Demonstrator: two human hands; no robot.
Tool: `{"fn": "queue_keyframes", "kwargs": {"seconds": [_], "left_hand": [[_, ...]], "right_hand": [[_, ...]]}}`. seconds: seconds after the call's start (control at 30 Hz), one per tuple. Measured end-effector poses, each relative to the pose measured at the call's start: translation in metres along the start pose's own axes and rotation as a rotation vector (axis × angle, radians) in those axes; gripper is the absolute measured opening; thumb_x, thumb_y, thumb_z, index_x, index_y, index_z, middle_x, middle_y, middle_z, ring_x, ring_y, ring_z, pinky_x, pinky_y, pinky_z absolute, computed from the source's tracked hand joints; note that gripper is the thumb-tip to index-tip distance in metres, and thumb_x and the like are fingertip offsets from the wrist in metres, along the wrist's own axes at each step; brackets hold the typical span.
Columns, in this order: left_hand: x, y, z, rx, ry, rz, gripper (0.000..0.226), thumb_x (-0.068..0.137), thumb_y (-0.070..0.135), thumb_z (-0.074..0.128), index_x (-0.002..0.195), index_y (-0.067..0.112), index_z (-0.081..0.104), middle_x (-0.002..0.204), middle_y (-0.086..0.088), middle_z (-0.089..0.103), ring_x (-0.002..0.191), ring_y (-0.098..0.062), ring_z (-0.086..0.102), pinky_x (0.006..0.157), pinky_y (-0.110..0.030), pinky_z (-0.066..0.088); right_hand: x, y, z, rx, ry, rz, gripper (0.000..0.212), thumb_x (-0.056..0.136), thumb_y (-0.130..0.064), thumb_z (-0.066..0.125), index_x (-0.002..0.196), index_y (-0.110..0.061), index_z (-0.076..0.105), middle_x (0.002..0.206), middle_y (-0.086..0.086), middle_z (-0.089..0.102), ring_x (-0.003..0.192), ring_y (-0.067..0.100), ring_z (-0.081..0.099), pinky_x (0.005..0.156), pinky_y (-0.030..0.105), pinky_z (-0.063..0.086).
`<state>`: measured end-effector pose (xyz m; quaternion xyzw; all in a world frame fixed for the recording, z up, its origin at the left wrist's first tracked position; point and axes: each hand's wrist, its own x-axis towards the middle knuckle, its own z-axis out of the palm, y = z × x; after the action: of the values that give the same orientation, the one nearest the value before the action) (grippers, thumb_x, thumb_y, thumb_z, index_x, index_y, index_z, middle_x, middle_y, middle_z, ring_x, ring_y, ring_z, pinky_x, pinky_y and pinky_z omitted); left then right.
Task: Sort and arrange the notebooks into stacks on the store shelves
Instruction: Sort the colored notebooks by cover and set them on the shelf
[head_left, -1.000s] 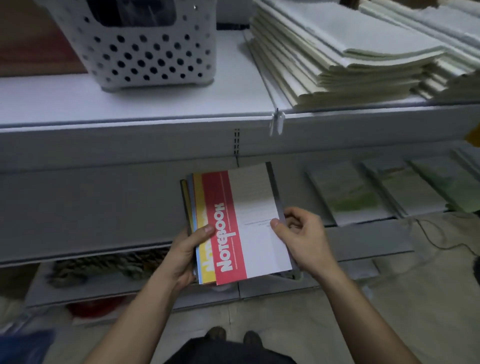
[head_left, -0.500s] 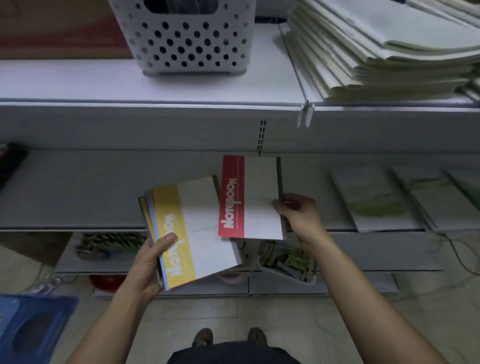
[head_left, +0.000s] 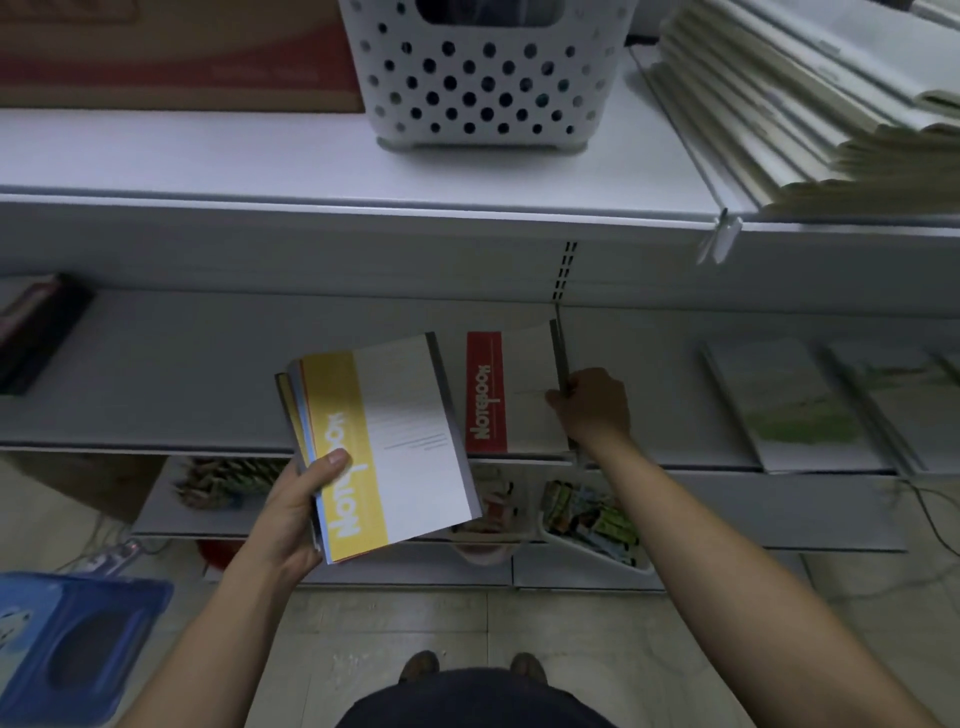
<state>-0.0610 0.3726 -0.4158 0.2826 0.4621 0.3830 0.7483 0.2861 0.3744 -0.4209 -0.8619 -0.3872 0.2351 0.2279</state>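
Observation:
My left hand (head_left: 296, 506) grips a small stack of notebooks (head_left: 384, 441) by its lower left corner; the top one has a yellow band reading "Notebook". The stack hangs tilted in front of the middle shelf (head_left: 182, 384). A red-banded notebook (head_left: 511, 395) lies flat on that shelf against a thin divider. My right hand (head_left: 592, 405) pinches its right edge. More notebooks with green covers (head_left: 779, 410) lie in rows on the same shelf to the right.
A white perforated basket (head_left: 483, 78) stands on the top shelf (head_left: 208, 166), beside piles of cream paper booklets (head_left: 810, 98). A dark box (head_left: 39, 332) sits at the middle shelf's left end. Lower shelves hold small packets (head_left: 592, 514). A blue bin (head_left: 67, 644) is on the floor at left.
My right hand has carried the red notebook away from the stack and down onto the middle shelf. My left hand keeps the remaining stack, yellow notebook now on top.

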Motion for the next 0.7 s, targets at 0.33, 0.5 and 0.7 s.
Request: {"fn": "queue_keyframes", "kwargs": {"seconds": [0.33, 0.5, 0.7], "left_hand": [[0.007, 0.011, 0.015, 0.0, -0.107, -0.027, 0.046, 0.081, 0.008, 0.074, 0.125, 0.002, 0.063, 0.104, -0.02, 0.077, 0.088, -0.035, 0.077, 0.069, -0.046, 0.064], [0.003, 0.013, 0.01, -0.036, -0.141, -0.016, 0.038, 0.083, 0.012, 0.059, 0.121, 0.008, 0.063, 0.101, -0.017, 0.078, 0.084, -0.031, 0.078, 0.066, -0.043, 0.064], [0.005, 0.018, -0.012, -0.049, -0.126, -0.012, 0.071, 0.074, 0.028, 0.084, 0.136, 0.005, 0.057, 0.11, -0.017, 0.077, 0.091, -0.031, 0.078, 0.07, -0.044, 0.064]], "right_hand": [[-0.072, -0.033, -0.006, 0.292, 0.08, -0.246, 0.018, 0.097, -0.041, 0.061, 0.106, -0.025, 0.063, 0.096, -0.007, 0.065, 0.085, 0.008, 0.063, 0.065, 0.017, 0.043], [-0.135, -0.059, 0.021, 0.439, -0.096, -0.319, 0.025, 0.084, -0.042, 0.076, 0.094, -0.031, 0.056, 0.079, -0.002, 0.061, 0.067, 0.006, 0.055, 0.061, 0.028, 0.048], [-0.138, -0.07, 0.031, 0.399, -0.031, -0.308, 0.017, 0.088, -0.034, 0.072, 0.099, -0.025, 0.064, 0.079, -0.001, 0.069, 0.069, 0.012, 0.063, 0.066, 0.037, 0.055]]}}
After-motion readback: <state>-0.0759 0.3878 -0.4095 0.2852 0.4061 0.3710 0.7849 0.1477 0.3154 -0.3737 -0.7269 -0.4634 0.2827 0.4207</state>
